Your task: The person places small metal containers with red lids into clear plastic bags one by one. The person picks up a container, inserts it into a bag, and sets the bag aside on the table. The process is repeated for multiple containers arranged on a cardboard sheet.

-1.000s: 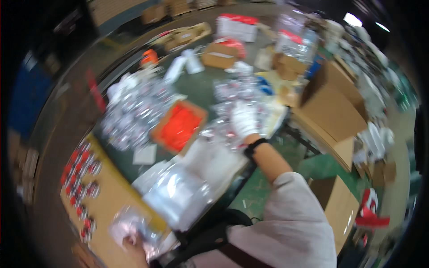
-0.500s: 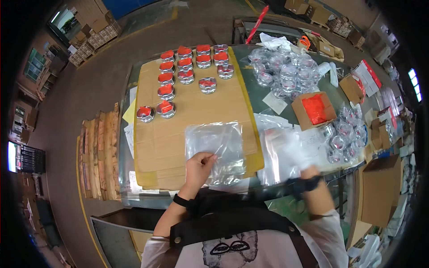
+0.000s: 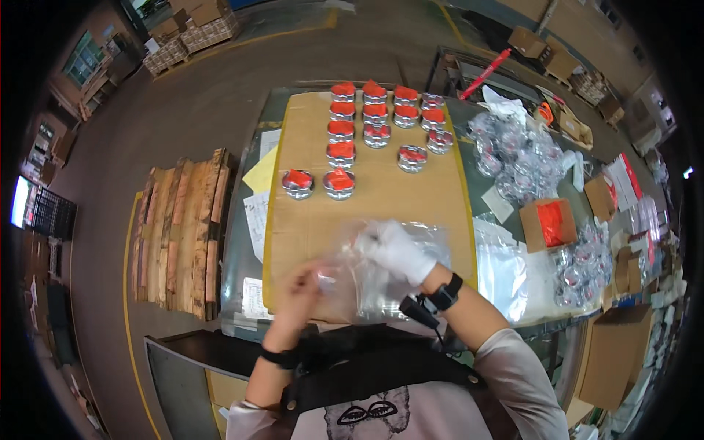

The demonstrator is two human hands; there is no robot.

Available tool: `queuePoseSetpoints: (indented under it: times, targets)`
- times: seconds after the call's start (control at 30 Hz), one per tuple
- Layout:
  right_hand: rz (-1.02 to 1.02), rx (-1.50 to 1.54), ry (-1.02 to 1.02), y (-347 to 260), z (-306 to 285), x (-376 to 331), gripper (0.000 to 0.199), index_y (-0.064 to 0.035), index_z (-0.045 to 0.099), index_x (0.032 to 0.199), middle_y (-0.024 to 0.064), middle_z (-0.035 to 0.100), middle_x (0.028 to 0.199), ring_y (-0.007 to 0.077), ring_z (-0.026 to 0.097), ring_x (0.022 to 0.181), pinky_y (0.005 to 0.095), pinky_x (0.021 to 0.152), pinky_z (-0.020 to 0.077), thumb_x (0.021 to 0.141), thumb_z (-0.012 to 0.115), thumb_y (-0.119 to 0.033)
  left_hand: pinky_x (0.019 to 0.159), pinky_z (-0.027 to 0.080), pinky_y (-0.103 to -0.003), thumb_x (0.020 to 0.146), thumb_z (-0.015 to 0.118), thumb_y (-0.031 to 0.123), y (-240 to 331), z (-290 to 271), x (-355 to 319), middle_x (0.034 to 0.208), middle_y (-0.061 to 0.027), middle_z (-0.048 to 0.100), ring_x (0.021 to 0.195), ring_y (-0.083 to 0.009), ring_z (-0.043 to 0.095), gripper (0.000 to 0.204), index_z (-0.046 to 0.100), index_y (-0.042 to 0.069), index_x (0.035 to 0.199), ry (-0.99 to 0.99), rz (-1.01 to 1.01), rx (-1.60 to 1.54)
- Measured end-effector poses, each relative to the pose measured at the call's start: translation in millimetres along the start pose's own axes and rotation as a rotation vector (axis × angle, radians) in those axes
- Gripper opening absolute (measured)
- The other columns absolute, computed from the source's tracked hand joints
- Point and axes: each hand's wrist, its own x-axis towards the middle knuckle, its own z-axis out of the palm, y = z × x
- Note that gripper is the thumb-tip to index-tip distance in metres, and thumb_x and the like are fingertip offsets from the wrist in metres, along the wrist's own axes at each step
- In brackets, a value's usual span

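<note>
A clear plastic bag (image 3: pixel 378 293) lies across the near part of the cardboard sheet (image 3: pixel 301 227), partly lifted and smeared by motion. My right hand (image 3: pixel 400 251), in a white glove, pinches the upper left part of this bag. Beside its left edge is my bare left hand (image 3: pixel 295 293); its fingers are too blurred to show what they hold. Farther off, several round metallic pieces (image 3: pixel 339 192) with red inserts stand in columns on the cardboard. One such piece (image 3: pixel 412 158) stands apart on the right.
Clear-wrapped pieces (image 3: pixel 521 158) are heaped at the table's far right. Near them stand a cardboard box (image 3: pixel 541 226) with red contents and a smaller wrapped pile (image 3: pixel 583 268). Flat plastic bags (image 3: pixel 502 282) lie right of the cardboard. Wooden pallets (image 3: pixel 180 238) stand left of the table.
My right hand has come left from the flat bags to the bag on the cardboard. My left hand has shifted to the bag's left side. The view has turned slightly left.
</note>
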Motion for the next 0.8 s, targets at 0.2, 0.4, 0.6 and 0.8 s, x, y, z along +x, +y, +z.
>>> queuePoseSetpoints:
  times: [0.2, 0.4, 0.6, 0.8]
  targets:
    - [-0.443, -0.999, 0.364, 33, 9, 128, 0.019, -0.0020, 0.067, 0.089, 0.0183, 0.067, 0.079, 0.0334, 0.066, 0.071, 0.0433, 0.062, 0.0531, 0.086, 0.060, -0.019, 0.060, 0.042, -0.022, 0.097, 0.058, 0.016, 66, -85, -8, 0.074, 0.0026, 0.057, 0.065, -0.0076, 0.051, 0.016, 0.067, 0.002, 0.099, 0.539, 0.290, 0.315]
    - [-0.090, -0.776, 0.117, -2, 4, 127, 0.019, -0.0062, 0.069, 0.093, 0.0189, 0.069, 0.092, 0.0337, 0.069, 0.086, 0.0438, 0.074, 0.0539, 0.085, 0.057, -0.018, 0.054, 0.046, -0.036, 0.095, 0.058, 0.020, 0, -40, 33, 0.071, -0.0184, 0.063, 0.057, -0.0293, 0.060, 0.021, 0.064, 0.000, 0.096, 0.233, 0.129, 0.621]
    - [-0.190, -0.243, 0.267, 17, 48, 13, 0.031, -0.0006, 0.061, 0.095, 0.0193, 0.067, 0.082, 0.0349, 0.065, 0.076, 0.0431, 0.071, 0.0507, 0.088, 0.062, -0.031, 0.051, 0.043, -0.033, 0.100, 0.051, 0.024, -78, 21, 39, 0.062, -0.0013, 0.057, 0.053, -0.0161, 0.052, 0.028, 0.065, 0.000, 0.094, 0.147, -0.196, 0.012]
    - [-0.442, -0.627, 0.009, 17, 72, -29, 0.014, -0.0024, 0.061, 0.091, 0.0192, 0.064, 0.086, 0.0327, 0.067, 0.073, 0.0428, 0.059, 0.0542, 0.086, 0.052, -0.012, 0.084, 0.051, -0.036, 0.100, 0.048, 0.014, -40, 8, 17, 0.108, -0.0198, 0.068, 0.096, -0.0260, 0.067, 0.030, 0.063, -0.005, 0.117, 0.280, 0.282, 0.481]
